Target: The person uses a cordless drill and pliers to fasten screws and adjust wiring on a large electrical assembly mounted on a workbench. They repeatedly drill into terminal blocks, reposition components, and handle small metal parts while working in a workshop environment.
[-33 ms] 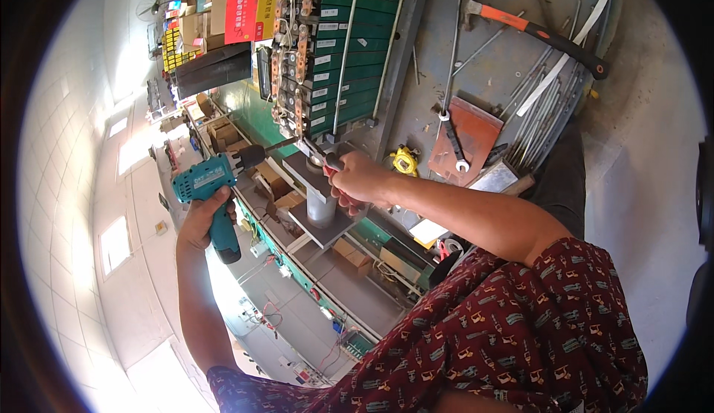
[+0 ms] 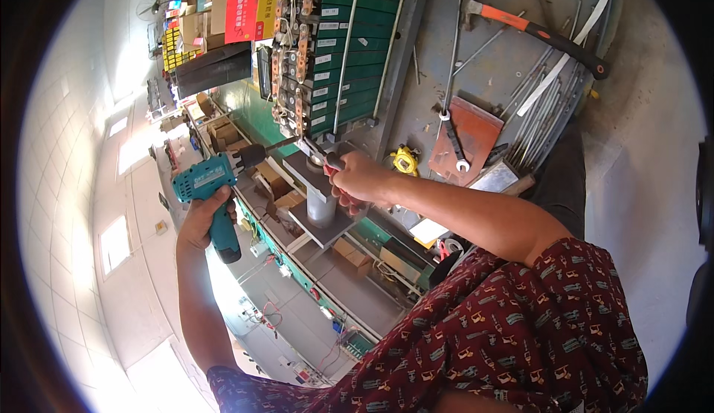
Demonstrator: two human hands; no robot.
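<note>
My left hand is wrapped around the grip of a teal cordless drill. The drill's black chuck points right, and its long bit reaches the near corner of a stack of green modules. Copper strips and bolts run along the stack's left side. At that same corner my right hand is closed on pliers with red and black handles. The jaws meet the corner close to the bit's tip; exactly what they grip is too small to make out.
On the metal bench at right lie a claw hammer, a spanner on a rust-red plate, a yellow tape measure and many rods. A grey cylinder stands below my right hand. Shelving with cardboard boxes lies beyond.
</note>
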